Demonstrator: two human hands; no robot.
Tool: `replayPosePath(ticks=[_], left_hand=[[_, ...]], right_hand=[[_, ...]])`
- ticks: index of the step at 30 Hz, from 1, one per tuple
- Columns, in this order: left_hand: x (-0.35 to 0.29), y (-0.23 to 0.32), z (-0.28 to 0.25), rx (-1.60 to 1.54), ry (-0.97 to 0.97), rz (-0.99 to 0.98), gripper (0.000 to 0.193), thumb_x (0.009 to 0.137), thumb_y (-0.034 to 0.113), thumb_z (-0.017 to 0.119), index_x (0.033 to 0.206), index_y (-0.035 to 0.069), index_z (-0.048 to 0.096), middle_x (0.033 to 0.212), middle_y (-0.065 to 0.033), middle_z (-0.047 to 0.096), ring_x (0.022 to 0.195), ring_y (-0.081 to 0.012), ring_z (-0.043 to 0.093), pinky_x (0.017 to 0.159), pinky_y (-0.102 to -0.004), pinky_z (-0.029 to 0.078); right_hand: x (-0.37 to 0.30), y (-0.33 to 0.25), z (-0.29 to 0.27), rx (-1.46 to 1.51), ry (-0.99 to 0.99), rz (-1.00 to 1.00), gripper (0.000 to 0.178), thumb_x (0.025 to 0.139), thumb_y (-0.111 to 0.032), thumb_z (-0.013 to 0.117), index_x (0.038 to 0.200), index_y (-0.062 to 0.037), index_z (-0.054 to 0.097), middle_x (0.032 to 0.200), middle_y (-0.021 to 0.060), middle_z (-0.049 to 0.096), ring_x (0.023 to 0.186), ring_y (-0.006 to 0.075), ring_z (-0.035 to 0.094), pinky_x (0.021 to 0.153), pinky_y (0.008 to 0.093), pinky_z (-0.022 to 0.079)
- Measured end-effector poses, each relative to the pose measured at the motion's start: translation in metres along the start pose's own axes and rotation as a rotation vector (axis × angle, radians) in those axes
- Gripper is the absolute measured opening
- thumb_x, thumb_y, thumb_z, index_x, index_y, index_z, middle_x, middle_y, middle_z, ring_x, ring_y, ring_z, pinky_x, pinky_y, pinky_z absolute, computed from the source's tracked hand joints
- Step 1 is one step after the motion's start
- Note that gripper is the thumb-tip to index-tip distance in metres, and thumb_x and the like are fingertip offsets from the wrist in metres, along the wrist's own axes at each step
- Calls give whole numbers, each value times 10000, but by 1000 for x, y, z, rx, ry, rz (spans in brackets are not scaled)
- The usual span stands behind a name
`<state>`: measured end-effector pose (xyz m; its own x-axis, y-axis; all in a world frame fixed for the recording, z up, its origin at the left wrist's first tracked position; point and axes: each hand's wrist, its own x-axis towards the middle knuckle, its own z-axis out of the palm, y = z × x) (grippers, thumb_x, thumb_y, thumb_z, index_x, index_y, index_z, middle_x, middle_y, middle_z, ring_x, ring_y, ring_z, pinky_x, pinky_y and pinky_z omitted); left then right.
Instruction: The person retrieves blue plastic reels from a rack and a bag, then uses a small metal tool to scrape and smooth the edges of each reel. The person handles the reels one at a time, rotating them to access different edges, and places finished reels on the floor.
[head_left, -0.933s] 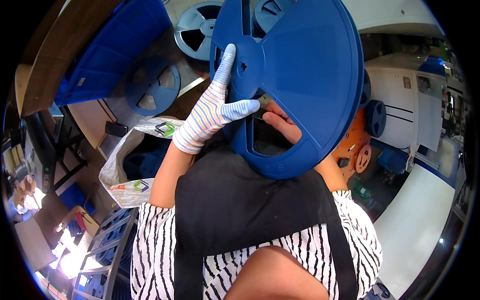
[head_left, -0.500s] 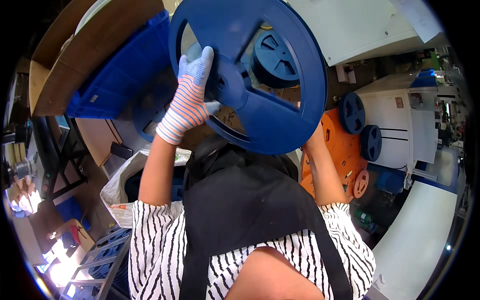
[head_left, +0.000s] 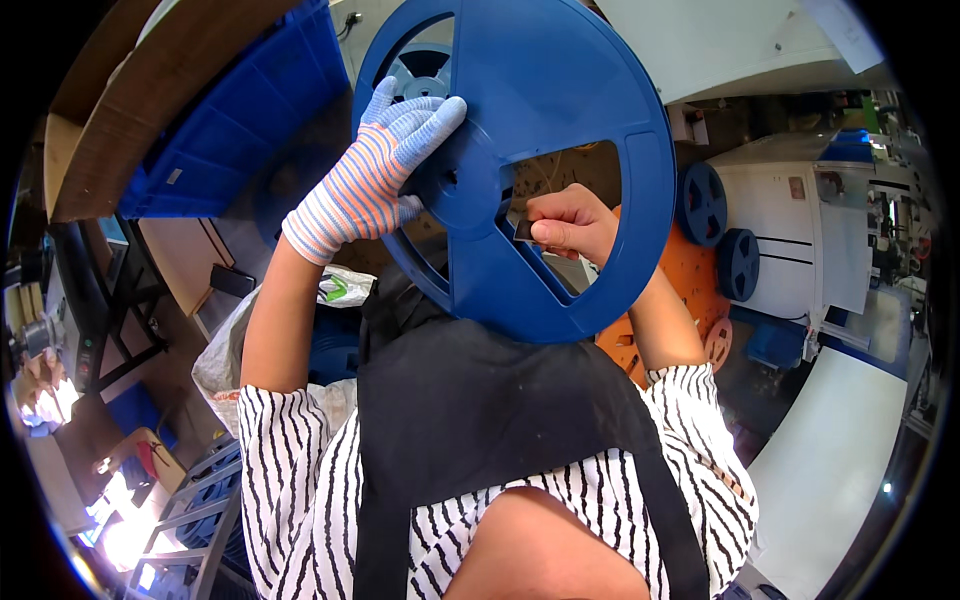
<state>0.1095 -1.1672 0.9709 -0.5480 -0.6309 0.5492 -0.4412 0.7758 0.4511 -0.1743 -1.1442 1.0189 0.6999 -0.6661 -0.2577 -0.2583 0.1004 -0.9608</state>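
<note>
A large blue plastic reel (head_left: 545,85) with cut-out windows is held up in front of my chest. My left hand (head_left: 375,165), in a striped knit glove, grips it beside the hub, the fingers lying across its face. Through the right-hand window shows my bare right hand (head_left: 572,224), closed in a pinch on a small dark flat piece (head_left: 524,231). That piece is next to the inner edge of the window, near the hub. What it is exactly I cannot make out. Part of another blue reel (head_left: 422,68) shows through the upper left window.
Blue reels (head_left: 702,204) and a pink reel (head_left: 718,343) are by an orange surface (head_left: 690,285) on my right. On the left are a blue crate (head_left: 230,120), a cardboard box (head_left: 170,110) and a white woven sack (head_left: 225,355). A white cabinet (head_left: 730,45) stands ahead.
The reel has turned and come slightly nearer and to the right. My right hand, mostly hidden behind the reel before, now shows in its window with the small dark piece. My left fingers have shifted.
</note>
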Motion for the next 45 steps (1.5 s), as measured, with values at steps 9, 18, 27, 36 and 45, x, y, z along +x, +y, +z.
replayPosePath(ticks=[9, 18, 27, 36, 45], left_hand=[[0, 6, -2, 11, -40, 18, 1129, 507, -8, 733, 1542, 173, 318, 1336, -168, 551, 1307, -381, 487, 1208, -611, 131], [-31, -11, 25, -548, 175, -290, 1048, 677, 125, 775, 1575, 122, 235, 1466, -186, 429, 1394, -380, 369, 1182, -518, 238], [-25, 54, 1, -2353, 484, -524, 713, 884, 465, 577, 1349, -60, 448, 1138, -252, 600, 1031, -392, 632, 996, -484, 472], [-42, 78, -17, -2368, 362, -839, 699, 922, 505, 507, 1354, -43, 466, 1096, -278, 583, 923, -415, 669, 897, -503, 521], [-46, 80, -16, -2312, 233, -875, 660, 927, 491, 508, 1347, -18, 509, 1132, -292, 596, 941, -427, 659, 896, -471, 520]], right_hand=[[-15, -1, -17, -74, -249, 46, 414, 937, -352, 640, 658, -58, 556, 563, -28, 453, 518, 68, 424, 474, 262, 310], [-34, 72, -8, 732, 541, -151, 308, 1038, -304, 482, 919, -36, 577, 626, 29, 524, 468, 96, 445, 457, 206, 360], [-24, 32, 12, -27, 864, -225, 121, 1007, -142, 549, 1083, -65, 495, 735, 3, 532, 617, 52, 514, 561, 209, 426], [-7, -33, 22, -1213, 409, -485, 147, 758, -80, 688, 855, -104, 579, 687, 30, 562, 625, 217, 626, 521, 341, 474], [10, -30, 24, -1386, 365, -576, 226, 673, -42, 677, 872, -124, 606, 689, 12, 561, 616, 190, 625, 521, 319, 490]])
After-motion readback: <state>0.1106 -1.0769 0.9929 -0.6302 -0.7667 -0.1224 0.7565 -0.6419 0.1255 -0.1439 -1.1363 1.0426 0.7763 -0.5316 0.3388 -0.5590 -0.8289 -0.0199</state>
